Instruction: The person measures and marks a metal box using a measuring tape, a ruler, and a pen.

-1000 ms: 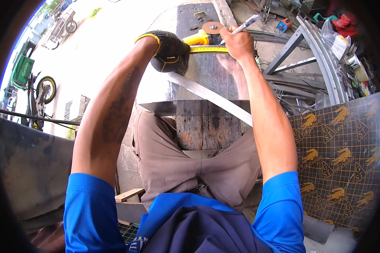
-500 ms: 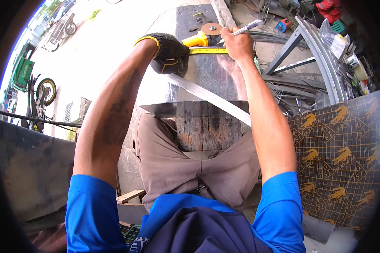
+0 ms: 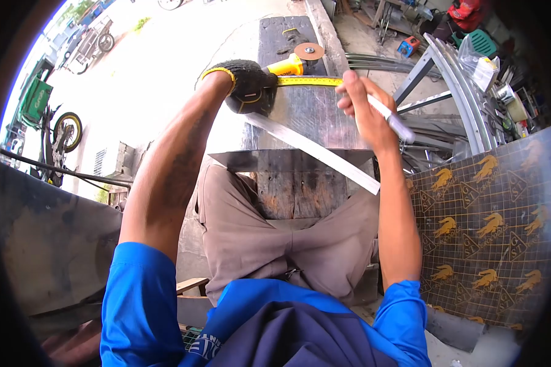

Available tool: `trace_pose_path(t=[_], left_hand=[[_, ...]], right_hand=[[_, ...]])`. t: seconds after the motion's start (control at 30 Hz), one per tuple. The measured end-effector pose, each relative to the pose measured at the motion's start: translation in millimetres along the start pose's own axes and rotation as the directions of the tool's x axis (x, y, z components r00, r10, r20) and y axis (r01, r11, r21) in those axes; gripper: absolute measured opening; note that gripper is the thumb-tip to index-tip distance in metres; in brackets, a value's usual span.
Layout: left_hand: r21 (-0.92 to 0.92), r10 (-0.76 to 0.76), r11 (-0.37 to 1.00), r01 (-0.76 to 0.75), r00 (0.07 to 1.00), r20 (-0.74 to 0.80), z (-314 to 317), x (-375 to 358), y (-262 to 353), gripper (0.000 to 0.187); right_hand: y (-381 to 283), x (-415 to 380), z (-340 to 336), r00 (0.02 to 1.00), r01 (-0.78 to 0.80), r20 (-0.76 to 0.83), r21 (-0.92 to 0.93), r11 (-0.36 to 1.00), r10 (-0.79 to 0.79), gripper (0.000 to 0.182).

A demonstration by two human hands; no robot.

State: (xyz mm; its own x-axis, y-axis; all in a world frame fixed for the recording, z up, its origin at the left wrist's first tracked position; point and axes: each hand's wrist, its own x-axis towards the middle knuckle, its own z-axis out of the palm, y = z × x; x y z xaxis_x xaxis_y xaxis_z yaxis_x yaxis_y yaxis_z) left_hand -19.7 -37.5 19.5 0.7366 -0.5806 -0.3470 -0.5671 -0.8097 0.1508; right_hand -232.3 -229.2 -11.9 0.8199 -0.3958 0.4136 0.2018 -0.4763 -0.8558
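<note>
The gloved left hand (image 3: 242, 78) clutches a yellow tape measure (image 3: 309, 81) stretched across shiny sheet metal (image 3: 312, 113); near its end, the bare right hand (image 3: 370, 116) clasps a marker pen (image 3: 392, 119).

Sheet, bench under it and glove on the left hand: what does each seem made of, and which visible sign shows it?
Sheet: probably bare metal, scratched but glossy, as it mirrors light.
Bench: apparently old wood, dark and rough, with streaks and brown worn patches.
Glove: seemingly knitted fabric, matte black, with a stretchy-looking yellow cuff; fibre unclear.
</note>
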Motion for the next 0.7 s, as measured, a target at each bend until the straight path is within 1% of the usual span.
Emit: trace_pose_path(t=[0.03, 0.07, 0.1, 0.13, 0.17, 0.2, 0.23, 0.27, 0.3, 0.33, 0.37, 0.43, 0.47, 0.53, 0.57, 0.6, 0.63, 0.67, 0.7], left_hand=[[-0.003, 0.043, 0.999, -0.043, 0.999, 0.018, -1, -4, 1, 0.071], [0.001, 0.081, 0.997, -0.081, 0.996, 0.035, -5, -9, 0, 0.071], [0.017, 0.070, 0.997, -0.070, 0.997, 0.032, -5, -13, -2, 0.071], [0.039, 0.120, 0.992, -0.119, 0.992, -0.033, -1, -13, -5, 0.070], [0.069, 0.179, 0.982, -0.173, 0.979, -0.094, 5, -11, -9, 0.069], [0.062, 0.199, 0.980, -0.190, 0.956, -0.215, 12, -15, -7, 0.066], [-0.073, 0.125, 0.986, -0.150, 0.956, -0.266, 16, -20, -7, 0.064], [-0.154, 0.109, 0.976, -0.157, 0.954, -0.280, 13, -36, -4, 0.063], [-0.239, 0.091, 0.957, -0.165, 0.952, -0.294, 11, -48, -2, 0.063], [-0.224, 0.139, 0.949, -0.220, 0.935, -0.326, 10, -59, 0, 0.060], [-0.105, 0.177, 0.969, -0.224, 0.925, -0.337, 2, -76, 9, 0.067], [-0.195, 0.225, 0.927, -0.321, 0.890, -0.396, 5, -97, 10, 0.063], [-0.197, 0.221, 0.927, -0.319, 0.890, -0.398, 12, -108, 11, 0.063], [-0.300, 0.304, 0.813, -0.498, 0.804, -0.510, 31, -137, 12, 0.061], [-0.400, 0.272, 0.796, -0.454, 0.859, -0.433, 43, -155, 16, 0.062], [-0.305, 0.353, 0.793, -0.528, 0.805, -0.477, 58, -173, 22, 0.050], [-0.448, 0.338, 0.754, -0.480, 0.869, -0.361, 79, -181, 24, 0.051], [-0.442, 0.376, 0.725, -0.529, 0.841, -0.390, 113, -177, 22, 0.052], [-0.490, 0.331, 0.725, -0.484, 0.869, -0.368, 143, -174, 24, 0.054]], right_hand=[[-5, -24, 0, 0.997, 0.036, -0.061, -0.086, 0.996, -0.041, 0.051], [-20, -50, -6, 1.000, -0.003, -0.006, -0.260, 0.966, 0.002, 0.035], [-20, -71, -5, 0.976, 0.213, 0.035, -0.336, 0.918, -0.214, 0.023], [-18, -90, -4, 0.963, 0.269, 0.125, -0.469, 0.841, -0.238, 0.023], [-20, -105, -2, 0.951, 0.310, 0.166, -0.534, 0.787, -0.262, 0.026], [-20, -116, 0, 0.944, 0.329, 0.162, -0.568, 0.755, -0.289, 0.026], [-19, -123, 1, 0.935, 0.347, 0.162, -0.605, 0.717, -0.315, 0.026], [-16, -127, 2, 0.935, 0.344, 0.148, -0.606, 0.717, -0.323, 0.026], [-12, -129, 3, 0.954, 0.288, 0.112, -0.602, 0.744, -0.279, 0.027], [-11, -130, 3, 0.969, 0.235, 0.081, -0.597, 0.768, -0.233, 0.028], [-11, -131, 3, 0.968, 0.238, 0.079, -0.598, 0.765, -0.240, 0.028], [-12, -134, 4, 0.977, 0.209, 0.095, -0.566, 0.798, -0.189, 0.030], [-12, -136, 5, 0.976, 0.214, 0.098, -0.565, 0.797, -0.192, 0.030], [-11, -142, 6, 0.977, 0.192, 0.028, -0.545, 0.817, -0.210, 0.032], [-12, -145, 6, 0.976, 0.199, 0.034, -0.538, 0.819, -0.214, 0.032], [-11, -150, 5, 0.981, 0.163, -0.002, -0.543, 0.824, -0.195, 0.032], [-11, -154, 5, 0.984, 0.127, -0.036, -0.546, 0.828, -0.175, 0.033], [-13, -158, 4, 0.984, 0.132, -0.027, -0.561, 0.817, -0.178, 0.032], [-15, -163, 3, 0.983, 0.140, -0.019, -0.557, 0.819, -0.181, 0.032]])
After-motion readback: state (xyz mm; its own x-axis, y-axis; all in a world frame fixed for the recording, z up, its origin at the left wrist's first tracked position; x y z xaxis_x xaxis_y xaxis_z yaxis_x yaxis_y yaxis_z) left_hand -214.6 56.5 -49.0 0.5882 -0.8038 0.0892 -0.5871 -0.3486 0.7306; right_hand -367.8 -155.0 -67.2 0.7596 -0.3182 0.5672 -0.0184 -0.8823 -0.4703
